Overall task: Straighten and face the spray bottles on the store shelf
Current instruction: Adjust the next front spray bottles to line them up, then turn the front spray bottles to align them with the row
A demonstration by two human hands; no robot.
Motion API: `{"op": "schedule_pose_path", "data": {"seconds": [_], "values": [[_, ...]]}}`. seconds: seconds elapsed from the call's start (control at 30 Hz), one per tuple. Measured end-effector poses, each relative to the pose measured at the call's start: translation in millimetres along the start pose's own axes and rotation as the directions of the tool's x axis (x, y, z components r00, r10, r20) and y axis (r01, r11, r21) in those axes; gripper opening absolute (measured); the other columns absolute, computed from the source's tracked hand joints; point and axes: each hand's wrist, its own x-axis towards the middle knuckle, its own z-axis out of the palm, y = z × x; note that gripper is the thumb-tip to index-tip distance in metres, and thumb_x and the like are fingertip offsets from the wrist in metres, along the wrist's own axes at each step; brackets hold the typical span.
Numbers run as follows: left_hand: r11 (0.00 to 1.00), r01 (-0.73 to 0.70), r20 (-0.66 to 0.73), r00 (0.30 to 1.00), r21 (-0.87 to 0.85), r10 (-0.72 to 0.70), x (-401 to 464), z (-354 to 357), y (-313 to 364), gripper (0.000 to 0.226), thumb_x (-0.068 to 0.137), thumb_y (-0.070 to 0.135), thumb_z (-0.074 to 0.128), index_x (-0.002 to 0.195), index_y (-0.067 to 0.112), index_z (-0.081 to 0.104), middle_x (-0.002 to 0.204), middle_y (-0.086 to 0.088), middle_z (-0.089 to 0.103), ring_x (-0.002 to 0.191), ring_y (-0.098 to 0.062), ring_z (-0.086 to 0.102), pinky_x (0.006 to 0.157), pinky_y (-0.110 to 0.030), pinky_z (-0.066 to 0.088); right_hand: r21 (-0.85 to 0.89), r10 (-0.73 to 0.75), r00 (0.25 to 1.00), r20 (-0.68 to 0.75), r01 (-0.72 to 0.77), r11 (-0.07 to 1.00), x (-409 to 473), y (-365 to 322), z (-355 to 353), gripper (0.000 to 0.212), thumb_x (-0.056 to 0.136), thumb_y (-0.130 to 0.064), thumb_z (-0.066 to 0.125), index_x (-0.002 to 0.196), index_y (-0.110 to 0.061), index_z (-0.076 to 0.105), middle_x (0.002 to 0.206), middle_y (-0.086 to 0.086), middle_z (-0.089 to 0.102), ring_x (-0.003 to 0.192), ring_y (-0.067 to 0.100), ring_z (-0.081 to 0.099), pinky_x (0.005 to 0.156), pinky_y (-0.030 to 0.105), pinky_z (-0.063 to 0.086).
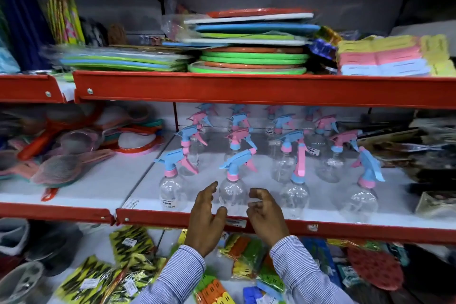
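Several clear spray bottles with pink-and-blue trigger heads stand in rows on the white middle shelf [148, 177]. A front-row bottle [233, 187] with a blue head and pink collar stands upright near the red shelf lip. My left hand [206, 217] is just to its left and my right hand [265, 215] just to its right, both with fingers apart, cupped toward its clear body without gripping it. Other front bottles stand at the left [172, 185], right [294, 195] and far right [365, 192]; their nozzles point different ways.
A red shelf lip [158, 217] runs under my hands. Hairbrushes and hand mirrors [66, 145] lie left of the bottles, dark packaged goods [424, 155] at the right. Stacked coloured trays [251, 57] fill the shelf above; packets [128, 264] lie on the shelf below.
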Motion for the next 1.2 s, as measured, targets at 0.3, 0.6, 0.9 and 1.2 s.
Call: {"op": "schedule_pose_path", "data": {"seconds": [0.3, 0.6, 0.9, 1.2], "values": [[1.000, 0.022, 0.038, 0.999, 0.017, -0.022, 7, 1, -6, 0.059, 0.078, 0.032, 0.044, 0.136, 0.025, 0.043, 0.142, 0.003, 0.052, 0.127, -0.018, 0.049, 0.110, -0.046, 0.041, 0.000, 0.022, 0.999, 0.036, -0.022, 1.000, 2, 1, -1, 0.035, 0.083, -0.003, 0.053, 0.113, -0.020, 0.055, 0.116, 0.000, 0.061, 0.098, 0.011, 0.061, 0.074, 0.008, 0.044], [1.000, 0.009, 0.084, 0.996, 0.030, -0.012, 9, 0, -9, 0.064, 0.079, 0.036, 0.043, 0.142, 0.025, 0.038, 0.148, 0.004, 0.046, 0.132, -0.017, 0.047, 0.112, -0.044, 0.039, 0.013, 0.031, 0.999, 0.023, -0.031, 0.999, 1, 1, 1, 0.033, 0.083, -0.003, 0.054, 0.112, -0.020, 0.055, 0.115, 0.000, 0.061, 0.099, 0.011, 0.061, 0.079, 0.014, 0.046], [0.998, 0.007, 0.027, 1.000, -0.063, -0.005, 1, -2, -6, 0.059, 0.083, 0.026, 0.050, 0.141, 0.026, 0.039, 0.145, 0.004, 0.044, 0.130, -0.022, 0.047, 0.111, -0.046, 0.040, 0.028, -0.033, 0.994, -0.104, 0.036, 0.999, -12, -1, -3, 0.036, 0.080, 0.004, 0.053, 0.102, -0.024, 0.059, 0.106, -0.002, 0.066, 0.095, 0.004, 0.062, 0.082, 0.012, 0.051], [0.959, -0.256, -0.242, 0.945, -0.120, 0.222, -21, 30, 28, 0.027, 0.067, 0.003, 0.054, 0.085, 0.023, 0.057, 0.090, 0.003, 0.051, 0.077, -0.012, 0.056, 0.064, -0.015, 0.044, 0.016, -0.052, 0.848, -0.527, 0.071, 0.997, -53, 32, -65, 0.024, 0.074, 0.001, 0.057, 0.066, -0.021, 0.062, 0.068, -0.003, 0.067, 0.061, 0.005, 0.059, 0.058, 0.013, 0.045]]}}
